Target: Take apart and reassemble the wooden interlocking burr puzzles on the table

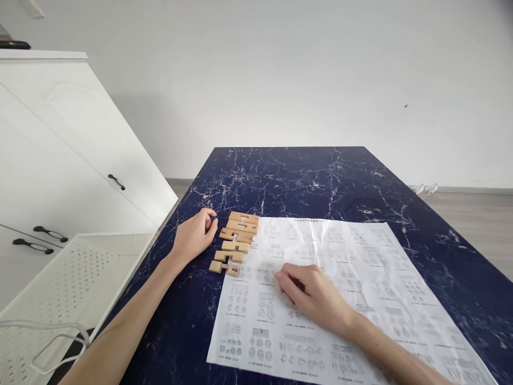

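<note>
My left hand (196, 233) rests on the table with its fingers curled in, nothing visible in them. Just right of it lies a column of several notched wooden puzzle pieces (238, 226), some marked with numbers. The nearest piece, numbered 3 (233, 270), has a narrow waist, and the far ones have slots cut through them. These pieces overlap the left edge of a large creased paper sheet (340, 256) printed with small diagrams. On that sheet lies my right hand (310, 291), loosely closed with thumb against the curled fingers; no object shows in it.
The dark blue marble-patterned table (288, 176) ends at a far edge before a white wall (288, 69). Along the left stand a white cabinet (72, 139) with black handles and a perforated white panel (68, 283). A white cable (52, 342) loops at lower left.
</note>
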`<state>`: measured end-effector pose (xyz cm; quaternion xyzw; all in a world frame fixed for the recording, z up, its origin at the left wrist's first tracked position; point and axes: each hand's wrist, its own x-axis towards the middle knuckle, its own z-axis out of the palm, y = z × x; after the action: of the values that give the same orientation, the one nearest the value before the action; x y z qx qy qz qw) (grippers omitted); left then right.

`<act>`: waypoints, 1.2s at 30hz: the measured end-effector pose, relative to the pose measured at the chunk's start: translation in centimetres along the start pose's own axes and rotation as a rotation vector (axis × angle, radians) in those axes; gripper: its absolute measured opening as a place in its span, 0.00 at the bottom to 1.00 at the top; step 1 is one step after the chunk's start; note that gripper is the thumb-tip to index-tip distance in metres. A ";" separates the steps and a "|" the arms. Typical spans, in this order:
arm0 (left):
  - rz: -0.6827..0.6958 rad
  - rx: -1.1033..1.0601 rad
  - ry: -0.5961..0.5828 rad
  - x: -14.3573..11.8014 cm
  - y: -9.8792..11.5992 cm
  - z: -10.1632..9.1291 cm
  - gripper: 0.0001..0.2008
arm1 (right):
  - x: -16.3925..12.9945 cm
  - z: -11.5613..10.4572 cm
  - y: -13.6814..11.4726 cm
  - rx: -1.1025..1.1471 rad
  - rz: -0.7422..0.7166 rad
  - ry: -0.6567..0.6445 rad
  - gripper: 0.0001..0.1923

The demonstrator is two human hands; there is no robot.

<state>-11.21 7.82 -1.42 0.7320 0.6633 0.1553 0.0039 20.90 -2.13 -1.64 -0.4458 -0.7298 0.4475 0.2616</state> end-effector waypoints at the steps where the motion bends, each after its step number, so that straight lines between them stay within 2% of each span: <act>1: -0.001 0.003 0.000 0.0 0.0 0.0 0.11 | 0.0 0.0 0.0 -0.003 -0.005 -0.004 0.24; 22: -0.048 -0.004 -0.010 0.4 0.3 -0.7 0.14 | 0.4 0.4 0.4 -0.042 -0.137 0.046 0.23; 36: -0.029 -0.025 0.020 0.4 0.4 -0.9 0.14 | 0.5 -0.1 0.2 -0.028 -0.147 0.039 0.23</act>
<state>-10.96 8.00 -0.41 0.7207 0.6718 0.1707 0.0089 20.82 -1.61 -1.81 -0.4030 -0.7615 0.4082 0.3017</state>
